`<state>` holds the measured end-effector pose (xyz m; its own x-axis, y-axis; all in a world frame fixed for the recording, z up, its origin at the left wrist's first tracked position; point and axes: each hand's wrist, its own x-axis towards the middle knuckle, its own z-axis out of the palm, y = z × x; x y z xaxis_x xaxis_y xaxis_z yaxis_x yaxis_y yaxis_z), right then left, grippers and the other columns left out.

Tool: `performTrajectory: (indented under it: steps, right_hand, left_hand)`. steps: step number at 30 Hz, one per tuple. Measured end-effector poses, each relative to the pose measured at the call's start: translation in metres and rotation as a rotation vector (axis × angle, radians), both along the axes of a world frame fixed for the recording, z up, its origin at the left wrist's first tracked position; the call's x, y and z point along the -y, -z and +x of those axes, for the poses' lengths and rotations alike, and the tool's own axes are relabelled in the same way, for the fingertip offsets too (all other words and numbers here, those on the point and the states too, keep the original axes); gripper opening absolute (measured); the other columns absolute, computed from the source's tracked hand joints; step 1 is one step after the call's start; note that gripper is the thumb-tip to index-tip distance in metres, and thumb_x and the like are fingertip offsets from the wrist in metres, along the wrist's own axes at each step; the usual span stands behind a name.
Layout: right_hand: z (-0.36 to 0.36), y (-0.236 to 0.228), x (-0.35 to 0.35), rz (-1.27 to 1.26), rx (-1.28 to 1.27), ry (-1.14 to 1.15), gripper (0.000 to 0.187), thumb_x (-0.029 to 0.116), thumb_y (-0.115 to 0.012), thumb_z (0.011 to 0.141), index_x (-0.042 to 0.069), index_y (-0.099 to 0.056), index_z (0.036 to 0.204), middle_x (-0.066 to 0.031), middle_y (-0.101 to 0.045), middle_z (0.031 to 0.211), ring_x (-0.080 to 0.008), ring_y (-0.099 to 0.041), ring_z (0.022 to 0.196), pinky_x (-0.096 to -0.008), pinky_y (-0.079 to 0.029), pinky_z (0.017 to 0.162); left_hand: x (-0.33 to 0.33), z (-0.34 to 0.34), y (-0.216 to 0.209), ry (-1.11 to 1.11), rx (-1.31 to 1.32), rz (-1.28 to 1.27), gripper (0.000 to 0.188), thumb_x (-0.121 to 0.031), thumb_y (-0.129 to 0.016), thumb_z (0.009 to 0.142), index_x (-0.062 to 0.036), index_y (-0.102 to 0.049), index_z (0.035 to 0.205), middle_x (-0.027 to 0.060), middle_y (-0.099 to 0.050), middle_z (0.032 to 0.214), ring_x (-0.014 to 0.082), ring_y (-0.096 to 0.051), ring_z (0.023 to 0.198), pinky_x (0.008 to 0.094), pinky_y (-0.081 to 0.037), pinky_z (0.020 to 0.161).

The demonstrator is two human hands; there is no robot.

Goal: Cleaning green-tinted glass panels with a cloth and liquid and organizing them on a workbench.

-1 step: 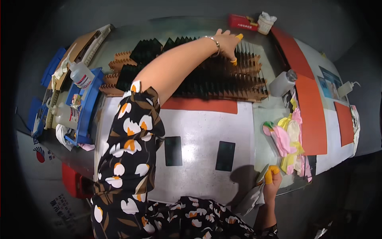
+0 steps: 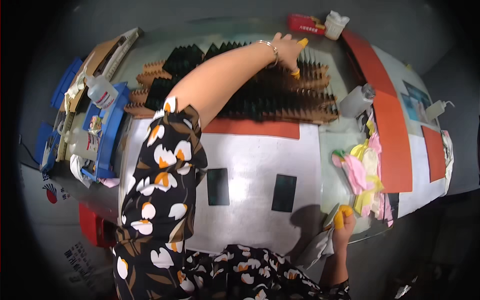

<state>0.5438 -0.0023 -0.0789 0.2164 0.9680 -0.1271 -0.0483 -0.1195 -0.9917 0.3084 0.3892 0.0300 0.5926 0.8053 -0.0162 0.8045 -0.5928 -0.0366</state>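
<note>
My left arm reaches far across the table. At its end my left hand (image 2: 286, 52), with yellow finger covers on thumb and forefinger, spreads its fingers over the right end of the slotted brown racks (image 2: 320, 114). Many thin dark panels (image 2: 182, 60) stand in rows there. Whether a fingertip touches a panel is unclear. Low at the right, my right hand (image 2: 342, 227), also with yellow finger covers, is closed on a white cloth (image 2: 320, 247) that hangs down. Two dark rectangular panels, a left one (image 2: 218, 187) and a right one (image 2: 283, 193), lie flat on the white sheet (image 2: 250, 225).
Pink and yellow cloths (image 2: 357, 172) lie right of the sheet, below a grey bottle (image 2: 357, 100). Orange-red strips (image 2: 395, 135) run down the right. On the left stands a blue tray (image 2: 107, 140) with white bottles. A red box (image 2: 305, 23) sits at the far edge.
The view has shifted very slightly. Both hands stay in nearly the same places, and the two flat panels have not moved on the sheet.
</note>
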Motion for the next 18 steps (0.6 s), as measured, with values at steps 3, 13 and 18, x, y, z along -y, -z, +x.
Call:
performTrajectory:
  steps: [3,13,18]
  right_hand:
    - [0.007,0.014,0.001,0.215,0.496,0.047,0.016,0.017,-0.055,0.085,0.002,-0.051,0.090,0.0020,-0.047,0.070,-0.0049,-0.042,0.059,-0.0193,-0.035,0.053]
    - [0.000,0.000,0.016,0.126,-0.041,0.206,0.014,0.014,-0.050,0.088,0.003,-0.051,0.097,-0.0020,-0.052,0.070,-0.0067,-0.045,0.047,-0.0182,-0.035,0.041]
    - [-0.005,0.007,0.025,0.131,0.057,0.154,0.015,0.015,-0.051,0.088,0.003,-0.052,0.098,-0.0018,-0.051,0.067,-0.0073,-0.045,0.045,-0.0188,-0.035,0.040]
  left_hand:
    - [0.003,-0.001,-0.012,-0.027,0.117,-0.356,0.075,-0.034,-0.071,0.061,-0.0008,-0.041,0.121,0.0164,-0.050,0.114,0.0265,-0.045,0.108,0.0438,-0.036,0.087]
    - [0.223,-0.156,-0.078,0.155,0.557,-0.020,0.065,-0.025,-0.061,0.074,0.0030,-0.034,0.126,0.0234,-0.047,0.118,0.0310,-0.047,0.109,0.0356,-0.038,0.092]
    - [0.360,-0.282,0.022,-0.231,0.171,-0.105,0.099,-0.039,-0.078,0.052,0.0005,-0.030,0.129,0.0187,-0.031,0.130,0.0336,-0.033,0.118,0.0390,-0.029,0.098]
